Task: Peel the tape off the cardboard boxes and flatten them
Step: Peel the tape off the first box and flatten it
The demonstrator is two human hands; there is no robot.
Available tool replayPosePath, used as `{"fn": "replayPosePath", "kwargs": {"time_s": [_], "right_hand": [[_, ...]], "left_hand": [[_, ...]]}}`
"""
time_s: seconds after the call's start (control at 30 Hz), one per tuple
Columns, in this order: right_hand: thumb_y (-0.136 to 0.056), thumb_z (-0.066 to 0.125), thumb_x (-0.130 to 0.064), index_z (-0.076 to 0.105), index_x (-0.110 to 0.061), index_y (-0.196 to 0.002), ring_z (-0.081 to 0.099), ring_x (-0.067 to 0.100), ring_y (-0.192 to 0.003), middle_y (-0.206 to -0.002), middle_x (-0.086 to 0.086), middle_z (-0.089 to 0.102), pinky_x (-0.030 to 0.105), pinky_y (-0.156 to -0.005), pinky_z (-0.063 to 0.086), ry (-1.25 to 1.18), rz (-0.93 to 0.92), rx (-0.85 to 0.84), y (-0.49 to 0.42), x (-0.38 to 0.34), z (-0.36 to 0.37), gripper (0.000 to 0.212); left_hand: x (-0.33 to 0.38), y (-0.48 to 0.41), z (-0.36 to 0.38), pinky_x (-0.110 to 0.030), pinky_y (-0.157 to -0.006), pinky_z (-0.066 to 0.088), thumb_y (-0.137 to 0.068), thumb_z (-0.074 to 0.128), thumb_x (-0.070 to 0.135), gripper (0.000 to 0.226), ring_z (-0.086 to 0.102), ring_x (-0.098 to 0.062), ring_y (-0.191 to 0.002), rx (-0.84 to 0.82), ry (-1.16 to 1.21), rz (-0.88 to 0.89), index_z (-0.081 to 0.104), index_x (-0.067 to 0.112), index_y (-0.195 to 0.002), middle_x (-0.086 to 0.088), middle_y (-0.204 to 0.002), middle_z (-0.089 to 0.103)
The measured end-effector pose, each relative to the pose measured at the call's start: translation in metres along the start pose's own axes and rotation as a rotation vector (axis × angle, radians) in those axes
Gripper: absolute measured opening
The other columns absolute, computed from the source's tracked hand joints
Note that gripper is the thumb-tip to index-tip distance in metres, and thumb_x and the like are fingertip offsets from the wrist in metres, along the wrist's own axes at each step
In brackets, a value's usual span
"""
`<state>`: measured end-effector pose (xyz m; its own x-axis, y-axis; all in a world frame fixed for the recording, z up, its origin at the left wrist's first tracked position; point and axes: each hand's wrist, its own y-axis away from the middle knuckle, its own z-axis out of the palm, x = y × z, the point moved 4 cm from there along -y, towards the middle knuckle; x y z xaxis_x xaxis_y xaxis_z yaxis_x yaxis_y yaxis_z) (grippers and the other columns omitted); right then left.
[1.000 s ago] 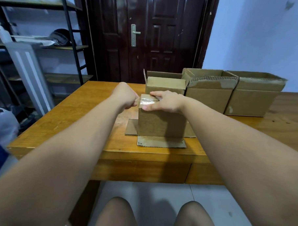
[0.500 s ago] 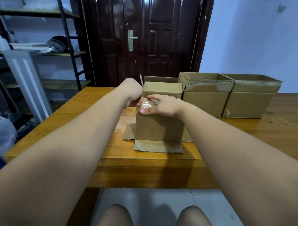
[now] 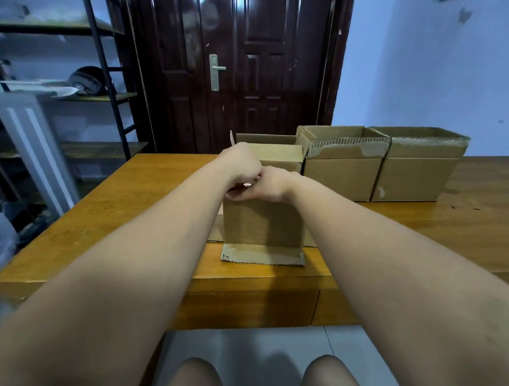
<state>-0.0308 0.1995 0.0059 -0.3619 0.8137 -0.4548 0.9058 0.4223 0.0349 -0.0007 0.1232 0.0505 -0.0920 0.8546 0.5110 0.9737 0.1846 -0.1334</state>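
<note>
Peeling step: left hand (image 3: 242, 167) grip pinches tape (image 3: 247, 184) atop box (image 3: 263, 221), right hand (image 3: 266, 188) flat, steadying; next likely needs a steady pull.

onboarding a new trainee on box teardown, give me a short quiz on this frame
1. True or false: the cardboard box under both hands stands on the wooden table with a flap lying flat in front.
2. How many open boxes stand behind it? A two, B three, C five.
3. Fill in: the left hand pinches shiny ___ at the box's top while the right hand presses there.
Key: 1 true; 2 B; 3 tape.
</note>
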Motion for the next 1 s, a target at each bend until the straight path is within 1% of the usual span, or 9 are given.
{"fn": "replayPosePath", "kwargs": {"time_s": [0.13, 0.27, 0.37, 0.5, 0.6, 0.67, 0.77, 0.87, 1.0], "right_hand": [[-0.067, 0.055, -0.081, 0.037, -0.040, -0.143, 0.037, 0.027, -0.136, -0.146, -0.003, 0.046, 0.054, -0.112, 0.019, 0.071, 0.020, 0.047, 0.013, 0.001, -0.008, 0.088], [-0.071, 0.054, -0.079, 0.036, -0.036, -0.143, 0.036, 0.025, -0.137, -0.147, -0.003, 0.044, 0.054, -0.113, 0.015, 0.065, -0.007, 0.068, 0.020, -0.002, -0.010, 0.086], [-0.068, 0.057, -0.080, 0.045, -0.033, -0.114, 0.049, 0.024, -0.121, -0.126, -0.003, 0.059, 0.054, -0.110, 0.020, 0.014, -0.011, 0.094, 0.022, -0.001, -0.012, 0.067], [-0.069, 0.047, -0.085, 0.046, -0.030, -0.073, 0.053, 0.023, -0.108, -0.100, -0.006, 0.063, 0.058, -0.106, 0.022, -0.052, -0.022, 0.065, 0.022, -0.005, -0.011, 0.056], [-0.051, 0.048, -0.088, 0.052, -0.029, -0.064, 0.058, 0.020, -0.102, -0.086, -0.011, 0.065, 0.056, -0.106, 0.028, -0.171, -0.040, 0.036, 0.017, -0.004, -0.010, 0.061], [-0.056, 0.053, -0.083, 0.060, -0.034, -0.069, 0.058, 0.018, -0.105, -0.091, -0.014, 0.067, 0.053, -0.106, 0.032, -0.199, -0.061, 0.001, 0.017, -0.002, -0.011, 0.051], [-0.089, 0.058, -0.050, 0.068, -0.032, -0.088, 0.058, 0.017, -0.104, -0.101, -0.006, 0.067, 0.037, -0.101, 0.042, -0.273, -0.116, -0.069, 0.020, -0.002, -0.015, 0.020], [-0.094, 0.059, -0.036, 0.066, -0.026, -0.082, 0.053, 0.008, -0.082, -0.078, -0.010, 0.059, 0.025, -0.080, 0.041, -0.267, -0.148, -0.093, 0.024, -0.003, -0.018, 0.017], [-0.095, 0.059, -0.024, 0.069, -0.016, -0.105, 0.050, 0.007, -0.076, -0.079, -0.008, 0.059, 0.022, -0.072, 0.038, -0.292, -0.147, -0.091, 0.023, -0.005, -0.017, 0.016]], "left_hand": [[-0.014, 0.005, -0.004, -0.034, -0.072, 0.047, -0.090, 0.037, 0.001, 0.023, 0.054, -0.025, -0.080, 0.087, 0.325, -0.055, 0.056, 0.011, -0.100, -0.012, -0.090, 0.057], [-0.032, 0.014, -0.006, -0.024, -0.056, 0.051, -0.091, 0.041, -0.007, 0.025, 0.054, -0.015, -0.059, 0.003, 0.625, -0.157, 0.053, 0.012, -0.103, -0.010, -0.072, 0.059], [-0.037, 0.016, -0.017, -0.022, -0.056, 0.054, -0.092, 0.047, -0.008, 0.027, 0.061, -0.015, -0.063, -0.045, 0.607, -0.151, 0.055, 0.012, -0.109, -0.013, -0.082, 0.065], [-0.032, 0.016, -0.027, -0.023, -0.059, 0.055, -0.087, 0.062, 0.000, 0.022, 0.067, -0.017, -0.078, -0.021, 0.371, -0.035, 0.064, 0.011, -0.106, -0.010, -0.092, 0.069], [-0.019, 0.014, -0.027, -0.031, -0.082, 0.053, -0.084, 0.067, 0.004, 0.034, 0.063, -0.020, -0.095, -0.033, 0.088, 0.087, 0.065, 0.012, -0.117, -0.007, -0.108, 0.066], [-0.010, 0.013, -0.026, -0.039, -0.094, 0.047, -0.084, 0.065, 0.006, 0.039, 0.059, -0.020, -0.101, -0.047, -0.029, 0.133, 0.063, 0.017, -0.121, -0.003, -0.114, 0.062], [-0.002, 0.010, -0.026, -0.047, -0.101, 0.028, -0.086, 0.061, 0.011, 0.046, 0.049, -0.020, -0.105, 0.017, -0.259, 0.165, 0.055, 0.031, -0.128, 0.006, -0.104, 0.057], [-0.003, 0.006, -0.025, -0.052, -0.106, 0.016, -0.089, 0.061, 0.028, 0.050, 0.046, -0.020, -0.122, 0.060, -0.416, 0.203, 0.047, 0.037, -0.136, 0.008, -0.113, 0.061], [-0.009, 0.006, -0.023, -0.060, -0.109, -0.011, -0.087, 0.059, 0.040, 0.056, 0.050, -0.021, -0.124, 0.158, -0.535, 0.247, 0.042, 0.039, -0.140, 0.008, -0.112, 0.066]]}}
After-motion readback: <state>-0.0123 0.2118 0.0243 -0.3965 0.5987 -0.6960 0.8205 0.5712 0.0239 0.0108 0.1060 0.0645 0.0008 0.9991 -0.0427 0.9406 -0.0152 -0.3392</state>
